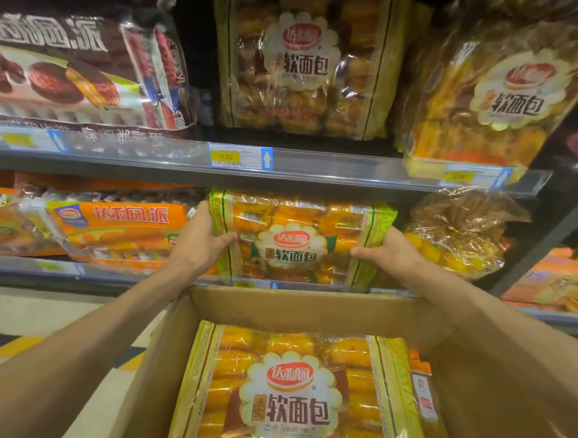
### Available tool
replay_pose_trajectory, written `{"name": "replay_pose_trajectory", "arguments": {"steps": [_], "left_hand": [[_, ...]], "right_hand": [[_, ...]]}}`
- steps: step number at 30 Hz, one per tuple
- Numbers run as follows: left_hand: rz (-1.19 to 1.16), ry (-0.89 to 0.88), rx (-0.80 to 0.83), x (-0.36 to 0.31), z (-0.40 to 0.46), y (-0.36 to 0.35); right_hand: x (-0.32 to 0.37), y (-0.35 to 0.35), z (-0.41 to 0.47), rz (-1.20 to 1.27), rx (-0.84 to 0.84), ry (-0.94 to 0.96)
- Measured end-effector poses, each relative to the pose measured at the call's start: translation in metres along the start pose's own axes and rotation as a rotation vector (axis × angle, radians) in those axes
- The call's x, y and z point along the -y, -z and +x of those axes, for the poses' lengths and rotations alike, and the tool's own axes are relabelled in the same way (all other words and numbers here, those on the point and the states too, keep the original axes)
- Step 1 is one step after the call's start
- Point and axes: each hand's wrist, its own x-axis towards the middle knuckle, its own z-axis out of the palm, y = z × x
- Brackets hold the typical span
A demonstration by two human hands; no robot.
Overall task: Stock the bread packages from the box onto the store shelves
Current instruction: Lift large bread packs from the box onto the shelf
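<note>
The left hand (205,239) clasps the left edge of a clear plastic bread package with yellow-green side bands and a red oval logo (300,239), thumb pressed on its front and fingers wrapped behind. The right hand (385,250) grips the right edge the same way, so the package is squeezed between both hands. It stands upright in the middle of the lower grey metal shelf (34,272), its bottom edge seemingly resting just behind the clear price rail, though that contact is hard to make out.

Just left of it lies an orange flat pie package (118,228); to its right sits a crinkled clear bag of golden buns (463,229). Below the forearms, an open brown cardboard box (309,313) holds another yellow-green bread package (290,391) lying face up.

On the upper shelf (317,178), two matching bread packages stand upright, one in the centre (307,61) and one leaning at the right (505,93), beside a dark red pie package (80,70) at the left. A yellow price tag (229,157) sits in the upper rail.
</note>
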Motion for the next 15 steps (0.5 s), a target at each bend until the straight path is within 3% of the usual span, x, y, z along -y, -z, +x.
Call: {"name": "replay_pose_trajectory", "arguments": {"steps": [5,15], "left_hand": [[0.032,0.045,0.017,-0.004,-0.001,-0.002],[-0.001,0.041,-0.020,-0.020,-0.022,0.017]], "right_hand": [[0.012,-0.006,0.001,0.225,-0.064,-0.209],[0.026,0.004,-0.011,0.218,-0.165,-0.213]]}}
